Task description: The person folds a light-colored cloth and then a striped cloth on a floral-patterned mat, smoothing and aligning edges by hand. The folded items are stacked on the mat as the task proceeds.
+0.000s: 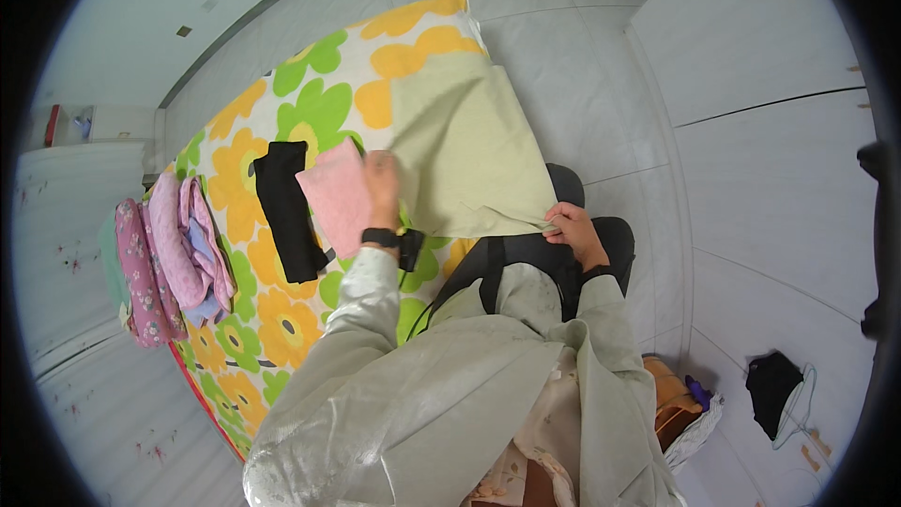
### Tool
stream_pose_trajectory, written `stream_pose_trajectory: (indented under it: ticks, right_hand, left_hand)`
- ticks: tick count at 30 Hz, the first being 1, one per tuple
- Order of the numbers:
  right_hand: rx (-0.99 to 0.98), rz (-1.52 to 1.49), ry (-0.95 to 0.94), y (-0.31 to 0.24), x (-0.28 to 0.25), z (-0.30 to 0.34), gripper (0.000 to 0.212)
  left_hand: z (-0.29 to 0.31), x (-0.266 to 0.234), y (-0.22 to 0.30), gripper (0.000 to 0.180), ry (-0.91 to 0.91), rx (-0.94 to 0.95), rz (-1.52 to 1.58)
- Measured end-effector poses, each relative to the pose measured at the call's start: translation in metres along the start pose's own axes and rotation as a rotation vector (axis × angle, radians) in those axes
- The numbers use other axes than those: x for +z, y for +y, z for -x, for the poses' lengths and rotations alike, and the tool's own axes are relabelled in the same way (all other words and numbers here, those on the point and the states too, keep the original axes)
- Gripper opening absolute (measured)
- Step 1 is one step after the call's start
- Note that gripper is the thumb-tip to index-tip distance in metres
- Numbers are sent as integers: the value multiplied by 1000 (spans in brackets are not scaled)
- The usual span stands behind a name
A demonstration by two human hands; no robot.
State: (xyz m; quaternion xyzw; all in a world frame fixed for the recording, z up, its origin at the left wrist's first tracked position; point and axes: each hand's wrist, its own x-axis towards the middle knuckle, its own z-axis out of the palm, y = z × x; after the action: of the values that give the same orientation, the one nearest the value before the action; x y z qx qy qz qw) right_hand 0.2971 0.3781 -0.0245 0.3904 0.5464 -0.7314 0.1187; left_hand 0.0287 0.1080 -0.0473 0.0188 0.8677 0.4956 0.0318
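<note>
Your shiny gray jacket [375, 413] is nearest, big at the bottom middle of the frame. Your right hand [571, 227], right of the middle, has its fingers pinched together on the lower right corner of the pale green cloth [469, 150]. That cloth lies spread out at the middle, a bit wrinkled. Your left hand [380, 190] is blurry by the right side of the folded pink cloth [328, 192]; I can't tell how wide its fingers are or if they hold anything. If your right hand tugs too hard, the green cloth could bunch up or slide toward the gray floor [535, 47]. If your left hand swings left, it could push the pink cloth into the black cloth [286, 216]. Bed edge is close on the right. More room shows on the flowery cover [235, 188], before the folded clothes [174, 244] at far left.
</note>
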Motion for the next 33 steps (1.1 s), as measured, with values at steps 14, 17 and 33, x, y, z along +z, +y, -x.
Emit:
stream_pose_trajectory:
  ticks: [14, 17, 33]
  right_hand:
    - [4, -10, -4, 1, -1, -1, 13]
    - [12, -15, -8, 1, -1, 0, 13]
    - [9, -40, -2, -3, -1, 3, 11]
  left_hand:
    - [10, -126, -78, 15, 320, -358, 113]
    - [10, -120, -46, 17, 378, 113, -409]
    - [68, 57, 8, 29, -430, 350, -575]
